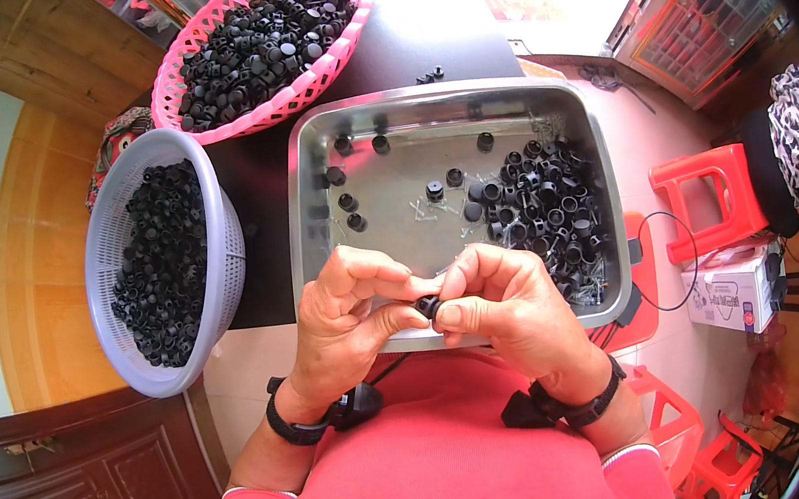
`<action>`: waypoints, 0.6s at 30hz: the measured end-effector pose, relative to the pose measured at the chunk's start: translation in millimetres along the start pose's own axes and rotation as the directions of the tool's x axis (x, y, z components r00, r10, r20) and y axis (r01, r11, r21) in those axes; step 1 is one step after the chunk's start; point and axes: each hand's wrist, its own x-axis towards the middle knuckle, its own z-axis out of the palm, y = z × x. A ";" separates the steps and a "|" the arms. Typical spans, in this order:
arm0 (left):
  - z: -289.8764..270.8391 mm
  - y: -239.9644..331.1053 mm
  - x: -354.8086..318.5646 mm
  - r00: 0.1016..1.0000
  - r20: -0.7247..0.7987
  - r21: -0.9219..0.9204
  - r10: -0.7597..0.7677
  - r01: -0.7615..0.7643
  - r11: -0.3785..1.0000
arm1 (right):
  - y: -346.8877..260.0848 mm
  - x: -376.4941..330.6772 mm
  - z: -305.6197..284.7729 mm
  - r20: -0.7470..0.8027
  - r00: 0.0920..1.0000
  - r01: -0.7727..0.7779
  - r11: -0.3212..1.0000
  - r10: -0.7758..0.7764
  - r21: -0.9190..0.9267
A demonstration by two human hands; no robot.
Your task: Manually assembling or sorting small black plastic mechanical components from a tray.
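Note:
Between the fingertips of both hands sits a small round black plastic part [428, 306], held above the near edge of a steel tray [360, 101]. My left hand [356, 301] pinches it from the left with thumb and fingers. From the other side my right hand [496, 292] grips it, thumb in front and fingertips pressed close; they partly cover it. Inside the tray, a heap of black cylindrical parts [544, 195] fills the right side. Several loose ones stand at the left and middle, near small clear slivers [425, 210].
A pink basket [165, 94] full of black caps stands at the far left on the dark table [254, 178]. Nearer, a pale purple basket [228, 234] holds smaller black parts. Red plastic stools [706, 199] and a white carton [728, 292] are on the right.

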 end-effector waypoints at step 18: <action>7.4 -6.9 -6.4 0.995 -0.076 -0.122 0.070 -0.079 0.989 | 12.4 5.3 6.0 0.012 0.994 0.102 0.982 -0.105 0.158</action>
